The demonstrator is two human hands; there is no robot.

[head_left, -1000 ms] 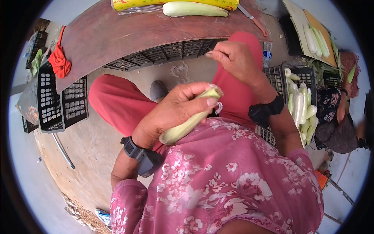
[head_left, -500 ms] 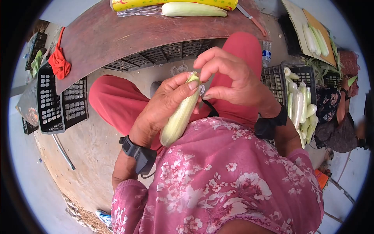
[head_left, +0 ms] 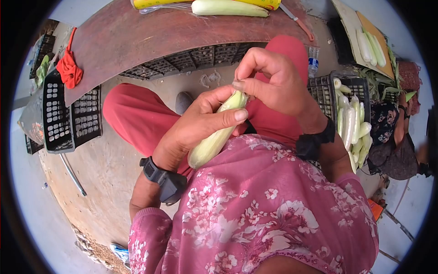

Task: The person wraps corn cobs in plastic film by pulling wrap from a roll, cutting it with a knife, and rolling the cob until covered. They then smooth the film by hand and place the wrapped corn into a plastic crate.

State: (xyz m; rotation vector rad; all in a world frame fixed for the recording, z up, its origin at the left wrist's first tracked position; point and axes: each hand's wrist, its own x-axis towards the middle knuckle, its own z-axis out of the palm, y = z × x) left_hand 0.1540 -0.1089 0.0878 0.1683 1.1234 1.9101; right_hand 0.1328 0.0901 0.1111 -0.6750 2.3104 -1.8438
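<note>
My left hand (head_left: 200, 119) is wrapped around an ear of corn (head_left: 211, 145) in its pale green husk, with a glossy clear film over it. The ear slants up from my lap, and its narrow tip points away from me. At that tip, the thumb and forefinger of my right hand (head_left: 273, 80) are pinched together on what looks like a bit of clear plastic film; the fingers mostly hide it. A similar pale ear (head_left: 230, 8) lies on the reddish-brown table (head_left: 173, 34), beside a yellow roll (head_left: 251, 3) of film.
An orange-handled knife (head_left: 303, 28) lies at the table's right edge. Wrapped ears fill a black crate (head_left: 321, 96) to my right, near a water bottle (head_left: 313, 64). Another black crate (head_left: 59, 141) stands left, by a red cloth (head_left: 69, 71). Another person's arm (head_left: 400, 123) shows far right.
My right hand has closed from spread fingers into a pinch at the ear's tip. My left thumb has shifted lower along the ear. A curl of film near my fingers no longer shows.
</note>
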